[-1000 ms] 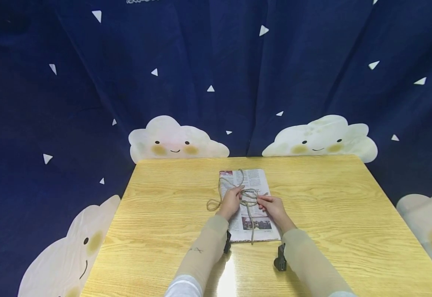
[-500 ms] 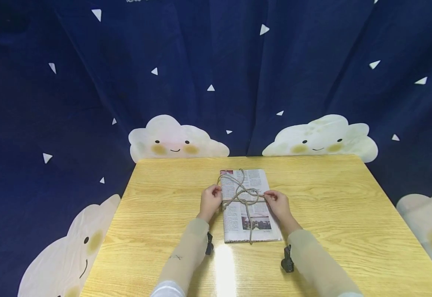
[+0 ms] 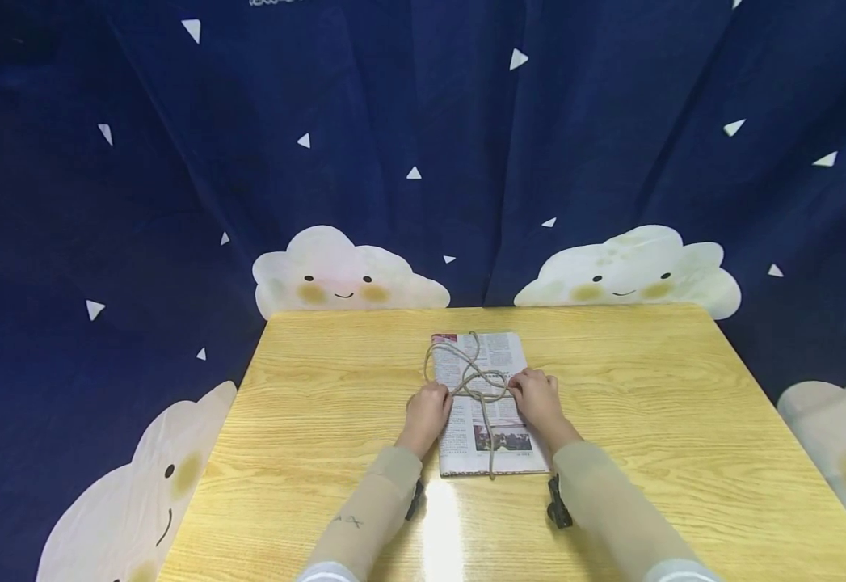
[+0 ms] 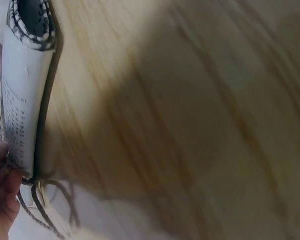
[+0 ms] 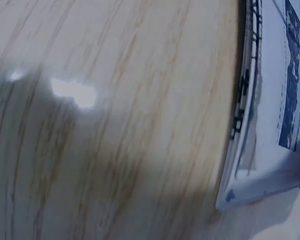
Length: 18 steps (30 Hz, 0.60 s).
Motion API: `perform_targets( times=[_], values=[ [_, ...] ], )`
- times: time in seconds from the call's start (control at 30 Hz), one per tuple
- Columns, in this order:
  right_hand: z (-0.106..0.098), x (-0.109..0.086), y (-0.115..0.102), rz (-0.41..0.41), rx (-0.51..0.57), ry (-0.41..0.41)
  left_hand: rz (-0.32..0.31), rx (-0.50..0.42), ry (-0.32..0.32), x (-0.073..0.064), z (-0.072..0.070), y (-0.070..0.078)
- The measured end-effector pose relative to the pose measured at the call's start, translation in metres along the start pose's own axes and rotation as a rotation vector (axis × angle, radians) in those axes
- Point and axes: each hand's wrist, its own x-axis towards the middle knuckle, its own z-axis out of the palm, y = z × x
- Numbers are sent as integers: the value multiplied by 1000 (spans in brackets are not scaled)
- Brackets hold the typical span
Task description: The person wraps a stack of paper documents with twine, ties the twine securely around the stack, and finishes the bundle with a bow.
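Observation:
A folded newspaper bundle (image 3: 498, 457) lies flat on the table, bound crosswise with twine (image 3: 486, 420) that crosses in a loose bow near its middle. My left hand (image 3: 426, 414) pinches the twine at the bundle's left edge. In the left wrist view, thumb and fingers (image 4: 2, 187) meet on it beside the folded paper spine, with a loose loop hanging past them. My right hand (image 3: 539, 406) pinches the twine near the bundle's right edge, its fingertips at the end of the bow loop. The right wrist view shows only the layered corner of the newspaper (image 5: 270, 170), with that hand outside it.
The wooden table (image 3: 655, 436) extends around the bundle on all sides. Behind it hangs a dark blue curtain (image 3: 364, 97) with white triangles and printed clouds. A black wrist camera (image 3: 557, 505) sits under the right forearm.
My left hand left the middle of the bow for the bundle's left edge, then shifted slightly inward. My right hand moved out to the right, then back a little. The bow lies flatter.

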Motion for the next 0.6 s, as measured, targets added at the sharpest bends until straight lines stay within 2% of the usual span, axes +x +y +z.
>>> perform_targets(
  times=[0.17, 0.3, 0.47, 0.6],
  values=[
    [2, -3, -1, 9, -16, 33, -21, -54, 31, -1, 0, 0],
    [-1, -8, 4, 5, 15, 106, -32, -118, 56, -3, -4, -4],
    [-12, -14, 15, 12, 48, 197, -20, -159, 142, -5, -11, -17],
    [-22, -19, 27, 33, 64, 246, -3, -155, 215, -5, -17, -30]
  ],
)
